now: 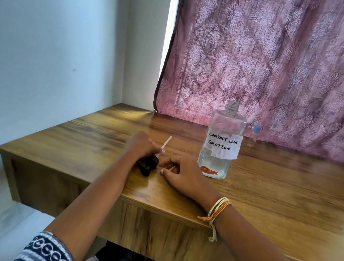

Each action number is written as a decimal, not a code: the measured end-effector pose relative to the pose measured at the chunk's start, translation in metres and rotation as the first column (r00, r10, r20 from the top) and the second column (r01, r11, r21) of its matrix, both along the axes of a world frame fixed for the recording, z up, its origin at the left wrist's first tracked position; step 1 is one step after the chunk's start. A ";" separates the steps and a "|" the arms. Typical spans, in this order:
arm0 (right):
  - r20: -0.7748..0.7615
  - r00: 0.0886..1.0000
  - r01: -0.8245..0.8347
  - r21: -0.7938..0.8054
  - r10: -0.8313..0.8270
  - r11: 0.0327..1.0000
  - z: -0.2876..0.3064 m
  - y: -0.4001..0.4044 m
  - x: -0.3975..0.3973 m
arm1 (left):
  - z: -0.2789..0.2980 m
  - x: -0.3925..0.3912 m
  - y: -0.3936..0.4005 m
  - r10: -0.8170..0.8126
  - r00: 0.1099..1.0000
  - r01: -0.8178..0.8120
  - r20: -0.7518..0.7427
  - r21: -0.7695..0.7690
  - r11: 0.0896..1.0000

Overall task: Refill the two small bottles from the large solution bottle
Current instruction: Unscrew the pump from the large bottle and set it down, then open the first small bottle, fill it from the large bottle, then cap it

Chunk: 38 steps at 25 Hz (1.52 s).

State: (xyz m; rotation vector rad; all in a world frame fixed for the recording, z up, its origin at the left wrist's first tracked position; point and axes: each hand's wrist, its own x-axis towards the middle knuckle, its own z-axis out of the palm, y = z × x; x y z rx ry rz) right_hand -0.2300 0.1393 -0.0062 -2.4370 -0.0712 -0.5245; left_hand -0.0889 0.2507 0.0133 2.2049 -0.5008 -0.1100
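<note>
From the head view I see my left hand (141, 144) gripping a dropper (152, 160) and my right hand (181, 174) resting loosely curled just beside it, both near the table (265, 205) front edge. The uncapped large solution bottle (221, 140) stands just beyond my right hand, a small bottle (253, 137) farther back by the curtain (281, 67), bare wood to my right.

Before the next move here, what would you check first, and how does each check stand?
1. Large solution bottle uncapped: ok.
2. Bottle holds liquid: ok, low, near the bottom.
3. Bottle upright on the wooden desk: ok.
4. Left hand grips the dropper: ok.
5. Small bottle under the right hand: cannot tell, fingers hide it.
6. Blue-capped small bottle opened: not ok, cap still on.
</note>
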 end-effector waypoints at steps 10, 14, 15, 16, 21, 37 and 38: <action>0.013 0.999 0.039 -0.048 -0.038 0.998 0.002 0.002 -0.007 | 0.010 0.000 0.013 -0.045 0.994 0.048 -0.103 0.025 0.999; 0.030 0.998 0.063 -0.019 -0.063 0.998 0.004 0.004 -0.010 | 0.017 -0.003 0.015 -0.083 0.994 0.072 0.075 0.131 0.989; 0.043 0.997 0.070 -0.005 -0.069 0.998 0.005 0.004 -0.011 | 0.020 -0.006 0.015 -0.083 0.986 0.064 0.143 0.135 0.989; 0.060 0.995 0.078 0.002 -0.078 0.997 0.006 0.004 -0.013 | 0.022 -0.009 0.014 -0.086 0.972 0.061 0.219 0.118 0.991; 0.164 0.974 0.150 0.033 -0.154 0.988 0.010 -0.012 -0.037 | 0.029 -0.041 -0.001 -0.167 0.912 0.209 0.376 -0.073 0.975; 0.049 0.908 0.400 0.195 -0.416 0.896 0.006 -0.079 -0.056 | -0.005 -0.063 -0.065 -0.449 0.888 0.460 0.098 -0.211 0.863; 0.058 0.909 0.392 0.217 -0.412 0.894 0.006 -0.081 -0.052 | -0.004 -0.060 -0.063 -0.434 0.896 0.443 0.090 -0.212 0.871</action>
